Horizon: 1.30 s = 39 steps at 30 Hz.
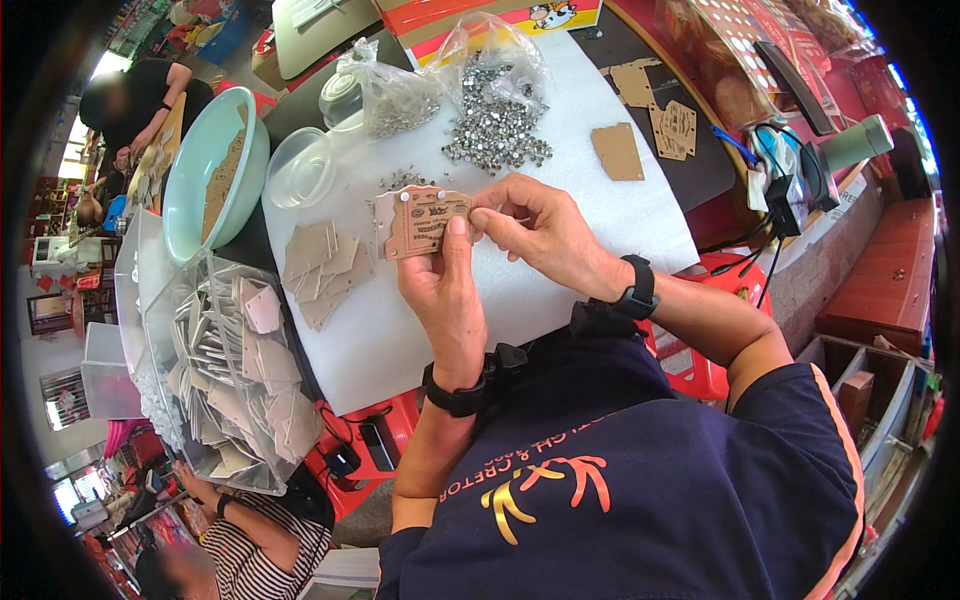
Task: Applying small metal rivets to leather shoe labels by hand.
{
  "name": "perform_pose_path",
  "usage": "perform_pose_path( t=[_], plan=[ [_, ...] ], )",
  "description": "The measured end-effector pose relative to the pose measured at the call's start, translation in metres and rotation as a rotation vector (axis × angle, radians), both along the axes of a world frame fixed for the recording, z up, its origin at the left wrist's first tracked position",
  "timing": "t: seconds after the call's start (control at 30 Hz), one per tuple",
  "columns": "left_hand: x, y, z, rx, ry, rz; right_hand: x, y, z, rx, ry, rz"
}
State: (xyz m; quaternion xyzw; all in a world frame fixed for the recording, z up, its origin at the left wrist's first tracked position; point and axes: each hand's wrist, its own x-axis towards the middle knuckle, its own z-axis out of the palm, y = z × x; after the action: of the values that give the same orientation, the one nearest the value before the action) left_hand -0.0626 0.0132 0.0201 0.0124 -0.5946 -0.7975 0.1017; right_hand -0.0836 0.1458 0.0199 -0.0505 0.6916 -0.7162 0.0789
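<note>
My left hand (pixel 445 310) grips a brown printed cardboard card (pixel 418 222) from below, thumb on its face. The card has a notched outline, and two pale round studs show along its top edge. Pinched at the card's right edge are the fingers of my right hand (pixel 550 235); whatever is between them is hidden. Behind the card lies a heap of small silvery metal pieces (pixel 490 130), spilling from a clear plastic bag (pixel 500 50). Another clear bag (pixel 400 105) of small pieces sits left of it. Plain cards (pixel 325 265) are piled left of my hands.
A clear bin (pixel 245 370) full of cards and a pale green basin (pixel 250 170) stand at the left. Round clear tubs (pixel 300 170) sit near the basin. One card (pixel 618 153) and several printed cards (pixel 675 130) lie at right. Two other people are on the left.
</note>
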Motion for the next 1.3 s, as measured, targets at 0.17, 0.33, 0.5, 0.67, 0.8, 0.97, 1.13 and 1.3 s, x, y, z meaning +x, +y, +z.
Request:
perform_pose_path(
  t=[0.17,0.33,0.5,0.67,0.8,0.97,1.13,1.3],
  plan=[
    [-0.001,0.000,-0.002,0.094,0.013,-0.031,-0.004,0.000,-0.013,-0.018,0.128,-0.020],
    [0.003,0.002,0.003,0.096,-0.057,-0.024,-0.002,0.002,-0.006,-0.053,0.097,0.009],
    [0.005,-0.002,-0.002,0.059,-0.058,-0.078,-0.005,0.008,0.004,0.040,-0.045,0.132],
    [0.005,-0.003,-0.009,0.035,-0.074,-0.085,-0.008,0.007,-0.002,0.038,-0.078,0.169],
    [0.002,-0.003,-0.010,0.032,-0.074,-0.090,-0.011,0.008,-0.004,0.079,-0.067,0.202],
    [-0.004,-0.007,-0.016,0.055,-0.088,-0.115,-0.015,0.013,0.002,0.042,-0.104,0.219],
    [-0.006,-0.018,-0.011,0.070,-0.175,-0.291,-0.029,0.037,0.020,0.186,-0.126,0.430],
    [0.000,-0.025,-0.016,0.244,-0.199,-0.318,-0.048,0.057,0.062,0.360,-0.135,0.527]
  ],
)
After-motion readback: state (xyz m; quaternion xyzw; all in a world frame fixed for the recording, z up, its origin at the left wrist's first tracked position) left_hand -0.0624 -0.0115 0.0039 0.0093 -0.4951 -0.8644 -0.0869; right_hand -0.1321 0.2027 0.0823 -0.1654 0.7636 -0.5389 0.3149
